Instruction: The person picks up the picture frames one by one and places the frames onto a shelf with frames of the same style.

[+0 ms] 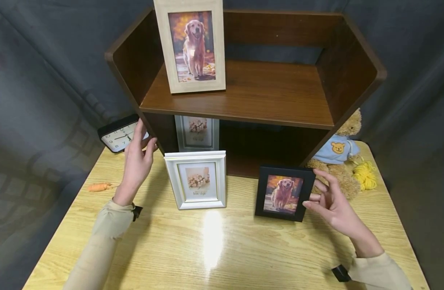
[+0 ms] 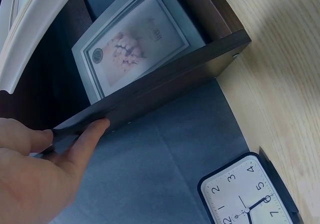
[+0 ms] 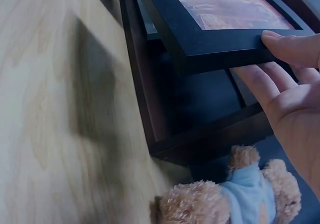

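From here I see the pale wood-grain table [image 1: 258, 253] bearing a brown shelf [image 1: 272, 88], a clock [image 1: 121, 136], an orange carrot [image 1: 98, 187], a white frame [image 1: 198, 181], a teddy bear [image 1: 325, 151] and yellow yarn [image 1: 365, 175]. I spot a beige frame [image 1: 195, 48] (dog photo inside) on the shelf's upper board, a grey frame [image 1: 198, 133] in its lower compartment.

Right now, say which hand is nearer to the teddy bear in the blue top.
Right. The right hand, gripping the black photo frame, is just in front of the teddy bear; the left hand is at the brown shelf's opposite side.
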A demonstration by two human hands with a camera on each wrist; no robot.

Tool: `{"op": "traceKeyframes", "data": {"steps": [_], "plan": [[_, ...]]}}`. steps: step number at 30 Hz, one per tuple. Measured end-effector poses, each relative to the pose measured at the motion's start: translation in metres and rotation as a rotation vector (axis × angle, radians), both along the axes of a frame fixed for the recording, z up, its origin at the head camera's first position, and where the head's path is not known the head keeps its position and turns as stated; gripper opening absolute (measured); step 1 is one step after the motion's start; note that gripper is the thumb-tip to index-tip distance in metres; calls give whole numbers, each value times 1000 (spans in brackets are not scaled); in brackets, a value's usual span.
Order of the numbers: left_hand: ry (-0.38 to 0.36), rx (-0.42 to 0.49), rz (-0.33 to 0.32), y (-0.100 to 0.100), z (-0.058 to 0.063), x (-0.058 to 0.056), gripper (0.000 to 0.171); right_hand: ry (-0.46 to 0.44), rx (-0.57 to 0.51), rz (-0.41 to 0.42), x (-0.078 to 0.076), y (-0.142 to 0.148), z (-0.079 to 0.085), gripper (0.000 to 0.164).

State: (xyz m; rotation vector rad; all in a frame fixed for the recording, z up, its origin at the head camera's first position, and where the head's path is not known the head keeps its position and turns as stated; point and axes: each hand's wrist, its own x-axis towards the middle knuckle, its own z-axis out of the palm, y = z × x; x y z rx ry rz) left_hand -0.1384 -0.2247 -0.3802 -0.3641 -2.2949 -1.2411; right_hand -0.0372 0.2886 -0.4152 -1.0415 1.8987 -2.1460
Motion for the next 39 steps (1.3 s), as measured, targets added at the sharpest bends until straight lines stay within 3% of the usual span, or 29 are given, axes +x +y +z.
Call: {"op": "traceKeyframes", "data": {"steps": [12,24,39], "plan": [[11,-8,4,1,0,0,73,-23,113,-76,3,-4,25,91],[-2,-9,11,1,0,1,72,26,-13,-6,3,-11,44,92],[-14,-13,19,2,2,2,73,68,-20,-62,3,-16,70,93]]}}
